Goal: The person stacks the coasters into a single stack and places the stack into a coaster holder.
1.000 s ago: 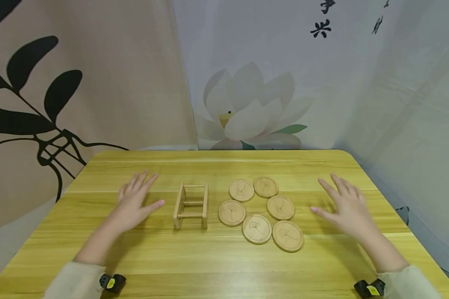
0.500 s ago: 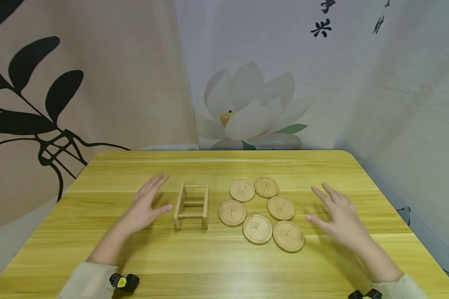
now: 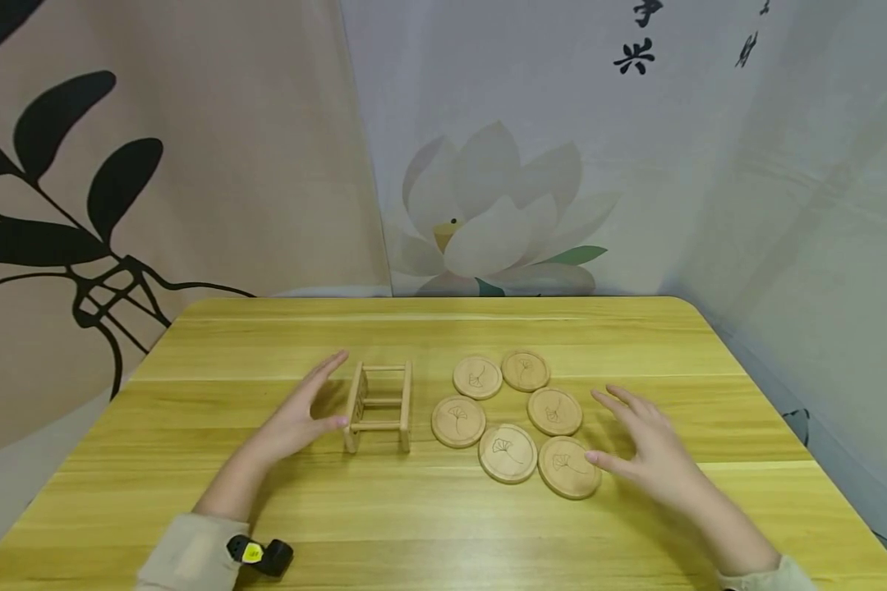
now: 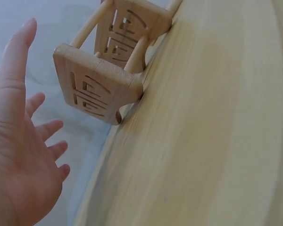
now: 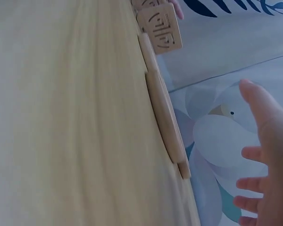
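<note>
A small wooden rack [image 3: 403, 402] with carved end panels and crossbars stands on the table, left of centre. Close beside its left panel is my left hand [image 3: 296, 423], thumb and fingers spread; in the left wrist view a gap shows between hand and rack [image 4: 96, 84]. Several round wooden coasters [image 3: 507, 454] engraved with leaf sprigs lie in a loose ring to the right of the rack. My right hand [image 3: 654, 455] hovers by the ring's right side, its fingers apart and holding nothing. Its thumb overlaps the edge of the nearest right coaster [image 3: 567, 469] in the head view.
All this is on a wooden table [image 3: 443, 533] with rounded far corners. Behind it hangs a cloth backdrop [image 3: 266, 148] printed with a lotus, dark leaves and characters. A black wrist camera [image 3: 262, 554] sits at the left cuff.
My left hand has moved right, up to the rack's side. The right hand has come left and nearer the coasters. Rack and coasters have stayed in place.
</note>
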Tool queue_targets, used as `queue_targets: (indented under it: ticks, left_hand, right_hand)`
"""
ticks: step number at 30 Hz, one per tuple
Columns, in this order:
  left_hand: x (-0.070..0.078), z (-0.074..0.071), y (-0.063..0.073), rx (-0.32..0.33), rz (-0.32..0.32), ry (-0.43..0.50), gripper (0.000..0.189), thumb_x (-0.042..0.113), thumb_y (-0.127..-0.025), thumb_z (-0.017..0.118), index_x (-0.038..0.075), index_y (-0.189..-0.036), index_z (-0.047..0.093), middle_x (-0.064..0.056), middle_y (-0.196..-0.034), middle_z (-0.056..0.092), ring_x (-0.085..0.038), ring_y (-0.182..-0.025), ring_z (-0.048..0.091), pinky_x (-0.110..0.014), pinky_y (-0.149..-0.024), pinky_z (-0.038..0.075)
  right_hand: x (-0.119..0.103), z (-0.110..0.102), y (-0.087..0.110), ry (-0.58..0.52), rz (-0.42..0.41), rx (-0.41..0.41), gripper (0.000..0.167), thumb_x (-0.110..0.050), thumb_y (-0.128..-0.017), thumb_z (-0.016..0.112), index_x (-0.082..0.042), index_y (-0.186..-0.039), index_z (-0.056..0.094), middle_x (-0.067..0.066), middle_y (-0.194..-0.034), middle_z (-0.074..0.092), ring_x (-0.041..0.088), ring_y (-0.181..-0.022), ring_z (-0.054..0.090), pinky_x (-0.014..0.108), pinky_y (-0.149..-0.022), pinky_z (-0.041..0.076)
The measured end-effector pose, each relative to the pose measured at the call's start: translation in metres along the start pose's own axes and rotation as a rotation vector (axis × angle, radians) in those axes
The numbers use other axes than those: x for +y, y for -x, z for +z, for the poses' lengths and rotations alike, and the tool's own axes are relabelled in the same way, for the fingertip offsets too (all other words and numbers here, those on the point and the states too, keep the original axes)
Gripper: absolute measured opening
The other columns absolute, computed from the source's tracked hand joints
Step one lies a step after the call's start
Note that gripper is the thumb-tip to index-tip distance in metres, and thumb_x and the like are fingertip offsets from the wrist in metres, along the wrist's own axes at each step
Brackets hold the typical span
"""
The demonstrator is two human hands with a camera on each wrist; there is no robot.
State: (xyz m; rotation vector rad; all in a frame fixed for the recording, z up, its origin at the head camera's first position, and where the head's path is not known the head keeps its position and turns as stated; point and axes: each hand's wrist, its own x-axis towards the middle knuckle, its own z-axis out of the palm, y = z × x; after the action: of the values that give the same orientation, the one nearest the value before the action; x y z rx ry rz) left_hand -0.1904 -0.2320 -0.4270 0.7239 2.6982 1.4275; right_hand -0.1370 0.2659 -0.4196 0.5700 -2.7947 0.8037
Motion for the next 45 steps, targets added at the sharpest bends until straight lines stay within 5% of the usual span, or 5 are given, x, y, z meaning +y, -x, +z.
queue_targets:
  ticks: [10,24,37,45]
  left_hand:
    - [-0.008,0.009,0.001,-0.037,-0.05,0.108,0.083,0.015,-0.089,0.068,0.019,-0.154,0.018,-0.016,-0.158,0.01,-0.046,-0.139,0.005,-0.078,-0.094,0.007]
    - [-0.013,0.015,-0.003,-0.1,0.012,0.287,0.085,0.017,-0.086,0.071,0.019,-0.154,0.021,-0.013,-0.156,0.02,-0.043,-0.137,0.02,-0.073,-0.099,0.011]
    - [-0.016,0.016,-0.004,-0.093,-0.003,0.304,0.085,0.016,-0.086,0.071,0.025,-0.154,0.021,-0.015,-0.154,0.024,-0.042,-0.137,0.02,-0.071,-0.101,0.011]
    - [-0.018,0.013,-0.005,-0.095,0.003,0.295,0.088,0.022,-0.086,0.074,0.017,-0.154,0.019,-0.018,-0.152,0.026,-0.044,-0.135,0.023,-0.071,-0.101,0.012]
  right_hand:
    - [-0.004,0.014,0.011,-0.084,-0.022,-0.016,0.084,-0.042,-0.071,0.083,-0.008,-0.139,0.047,0.017,-0.135,0.046,0.04,-0.122,0.039,0.07,-0.091,0.029]
    - [-0.003,0.025,0.02,-0.179,0.023,-0.118,0.085,-0.053,-0.068,0.08,-0.015,-0.138,0.049,0.007,-0.133,0.048,0.037,-0.122,0.041,0.066,-0.092,0.035]
    - [-0.001,0.032,0.02,-0.18,0.003,-0.124,0.089,-0.056,-0.063,0.082,-0.017,-0.137,0.052,-0.002,-0.128,0.05,0.026,-0.119,0.041,0.058,-0.093,0.038]
    - [0.0,0.036,0.018,-0.149,-0.001,-0.111,0.087,-0.058,-0.062,0.081,-0.018,-0.135,0.054,-0.002,-0.127,0.05,0.026,-0.117,0.041,0.059,-0.093,0.038]
